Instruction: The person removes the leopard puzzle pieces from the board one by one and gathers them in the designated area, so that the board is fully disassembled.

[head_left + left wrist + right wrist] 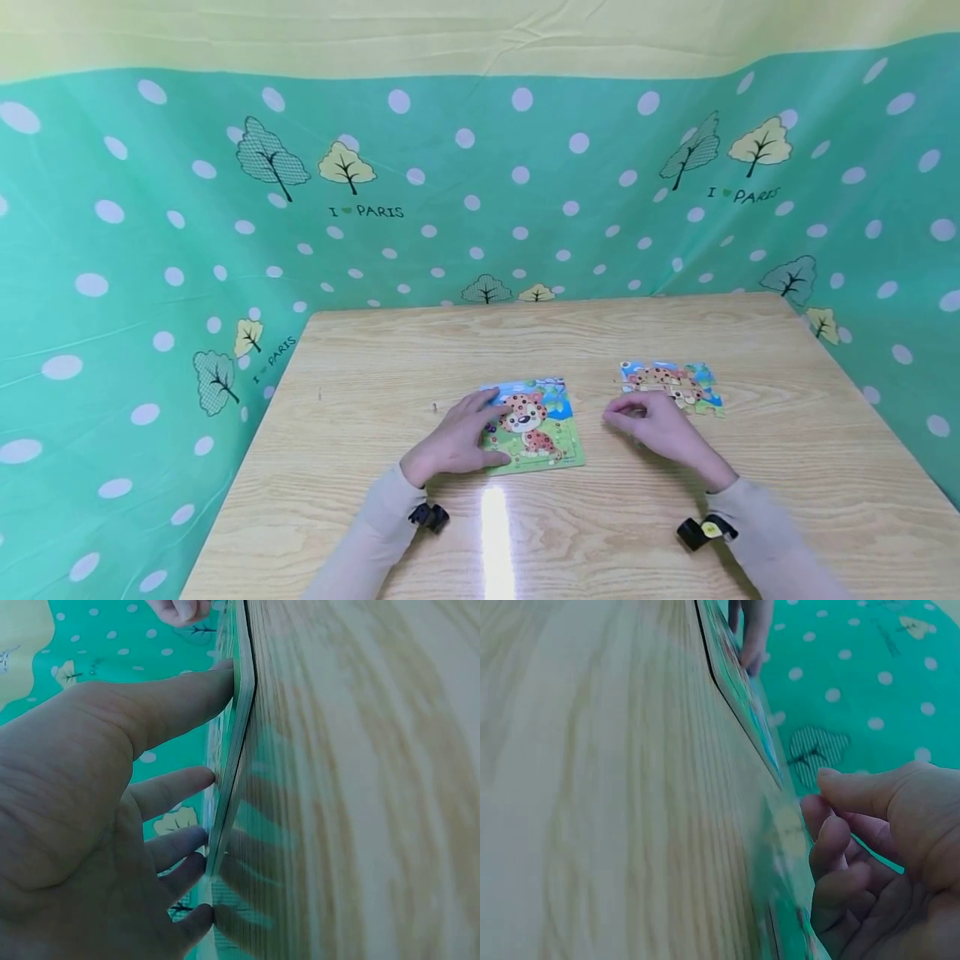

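Observation:
A leopard picture board [555, 446], showing a spotted cub on grass, lies flat on the table. My left hand [463, 435] rests across its left side, fingers spread and fairly straight. In the left wrist view the thumb [180, 697] reaches the board's near edge. To the right, joined jigsaw pieces [667, 381] form a second leopard picture with a notched lower edge. My right hand [660, 423] hovers at its near left corner, between the two pictures. Its fingers are loosely curled, thumb tip close to the index finger, and nothing shows between them.
The pictures lie on a wood-grain table [375, 358]. Green dotted cloth [420, 200] hangs behind it and at both sides. A bright light streak [497, 533] reflects off the tabletop in front of the board. Each wrist wears a black strap [429, 517].

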`<action>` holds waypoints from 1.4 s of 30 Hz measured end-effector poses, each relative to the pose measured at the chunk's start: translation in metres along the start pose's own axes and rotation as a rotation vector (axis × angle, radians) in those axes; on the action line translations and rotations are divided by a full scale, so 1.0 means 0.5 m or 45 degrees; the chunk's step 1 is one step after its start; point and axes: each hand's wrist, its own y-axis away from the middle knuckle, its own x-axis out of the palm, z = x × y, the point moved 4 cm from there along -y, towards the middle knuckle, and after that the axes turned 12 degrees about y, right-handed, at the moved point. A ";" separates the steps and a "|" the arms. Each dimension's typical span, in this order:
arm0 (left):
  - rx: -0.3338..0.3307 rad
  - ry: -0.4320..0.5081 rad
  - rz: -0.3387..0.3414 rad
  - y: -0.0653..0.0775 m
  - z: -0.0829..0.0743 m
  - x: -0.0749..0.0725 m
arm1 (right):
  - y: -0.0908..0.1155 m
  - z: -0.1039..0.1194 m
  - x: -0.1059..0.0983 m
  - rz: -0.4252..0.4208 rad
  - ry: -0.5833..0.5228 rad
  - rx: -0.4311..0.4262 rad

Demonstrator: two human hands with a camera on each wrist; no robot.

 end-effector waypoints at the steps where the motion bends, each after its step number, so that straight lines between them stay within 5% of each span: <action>1: 0.000 0.001 0.001 0.000 0.000 0.001 | -0.002 0.006 0.006 0.003 -0.005 -0.011; 17: -0.030 0.032 0.019 -0.001 0.006 0.004 | -0.021 0.119 0.100 0.157 -0.139 -0.132; 32: -0.029 0.028 0.021 -0.001 0.006 0.003 | -0.032 0.170 0.138 0.312 0.037 -0.338; 42: -0.019 0.028 0.023 0.000 0.009 0.004 | -0.032 0.176 0.130 0.403 0.079 -0.254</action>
